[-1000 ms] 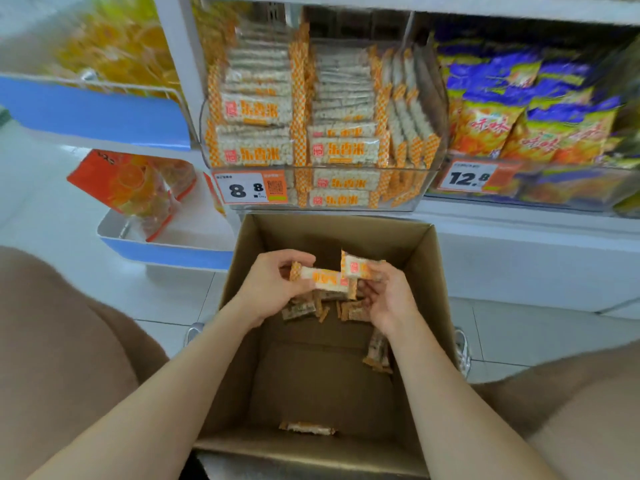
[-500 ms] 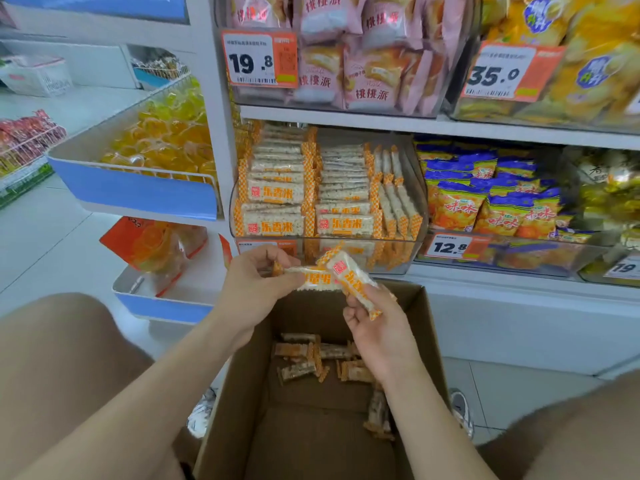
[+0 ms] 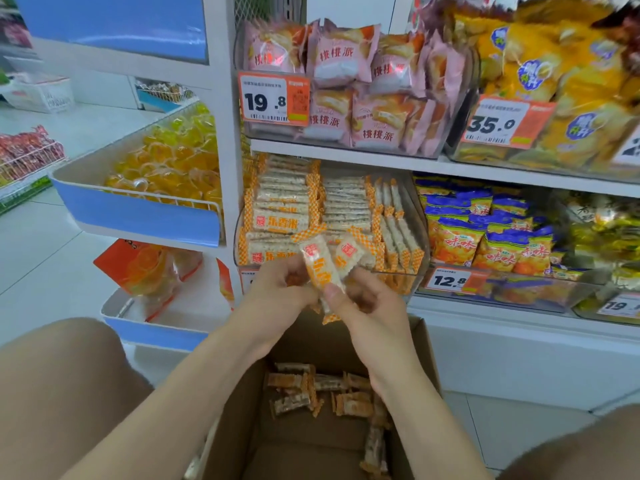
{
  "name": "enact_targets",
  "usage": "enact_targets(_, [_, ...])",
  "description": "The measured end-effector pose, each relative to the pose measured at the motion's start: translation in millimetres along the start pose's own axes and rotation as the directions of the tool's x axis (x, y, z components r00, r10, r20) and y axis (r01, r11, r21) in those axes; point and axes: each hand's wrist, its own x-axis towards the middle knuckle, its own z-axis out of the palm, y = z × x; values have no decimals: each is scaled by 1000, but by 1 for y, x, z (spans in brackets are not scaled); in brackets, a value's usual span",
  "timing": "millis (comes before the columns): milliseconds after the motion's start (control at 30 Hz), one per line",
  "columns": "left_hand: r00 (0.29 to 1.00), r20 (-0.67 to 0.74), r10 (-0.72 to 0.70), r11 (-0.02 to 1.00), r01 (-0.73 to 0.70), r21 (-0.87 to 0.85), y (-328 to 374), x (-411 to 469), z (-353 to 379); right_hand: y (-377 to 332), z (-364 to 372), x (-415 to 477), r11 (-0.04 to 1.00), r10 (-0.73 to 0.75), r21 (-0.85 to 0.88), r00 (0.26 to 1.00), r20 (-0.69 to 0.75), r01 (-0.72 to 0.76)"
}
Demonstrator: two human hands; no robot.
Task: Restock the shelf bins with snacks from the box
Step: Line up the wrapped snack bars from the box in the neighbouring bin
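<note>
While my left hand (image 3: 277,294) and right hand (image 3: 367,311) pinch two overlapping snack bars (image 3: 320,266), I judge one could slip into the box (image 3: 420,342) below.

price tag (image 3: 247,277): mostly hidden | box (image 3: 422,344): cut off below | yellow bags (image 3: 554,64): blurred

The upper shelf (image 3: 346,156) carries clear bins (image 3: 273,135) of pastry packs (image 3: 341,57) and yellow bags (image 3: 554,71); the lower shelf (image 3: 485,315), rice bars (image 3: 280,202) and chip bags (image 3: 457,241). A box (image 3: 294,455) sits on the floor (image 3: 38,265).
</note>
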Motion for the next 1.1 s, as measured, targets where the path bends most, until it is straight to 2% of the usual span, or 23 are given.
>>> enact_targets(67, [997, -80, -8, 998, 13, 60, 9, 2, -8, -6, 3, 5, 985, -104, -139, 995, -4, 102])
enact_targets(233, [986, -162, -36, 999, 39, 17, 22, 1, -23, -14, 10, 21, 971, -174, -179, 981, -89, 156])
enact_targets(367, [975, -222, -4, 998, 18, 59, 26, -2, -29, -12, 20, 26, 959, -177, -226, 984, -2, 172])
enact_targets(467, [978, -207, -4, 995, 25, 99, 29, 0, -33, -11, 24, 30, 926, -208, -309, 976, 63, 218])
enact_targets(633, [983, -181, -35, 999, 31, -28, 33, 0, -41, -16, 31, 42, 898, -201, -359, 963, 182, 255])
enact_targets(700, [982, -186, 1, 999, 7, 46, 39, 0, -49, -25, 31, 52, 883, -189, -394, 963, 194, 253])
enact_targets(767, [953, -301, 24, 985, 30, 173, 39, 6, -61, -36, 29, 66, 857, -195, -445, 963, 185, 259])
enact_targets(800, [926, -374, 51, 965, 51, 256, 37, 10, -69, -40, 28, 75, 816, -220, -505, 959, 179, 282])
enact_targets(867, [882, -456, 117, 900, 100, 425, 31, 17, -84, -45, 29, 93, 649, -303, -669, 930, 210, 362])
enact_targets(967, [908, -389, 155, 774, 133, 619, 20, 25, -96, -42, 43, 112, 348, -289, -822, 886, 363, 450])
enact_targets(1033, [934, -315, 171, 740, 89, 667, 14, 27, -95, -33, 55, 115, 266, -264, -839, 873, 410, 474])
enact_targets(1100, [948, -241, 208, 681, 36, 731, 6, 29, -91, -21, 65, 113, 257, -279, -849, 877, 392, 461])
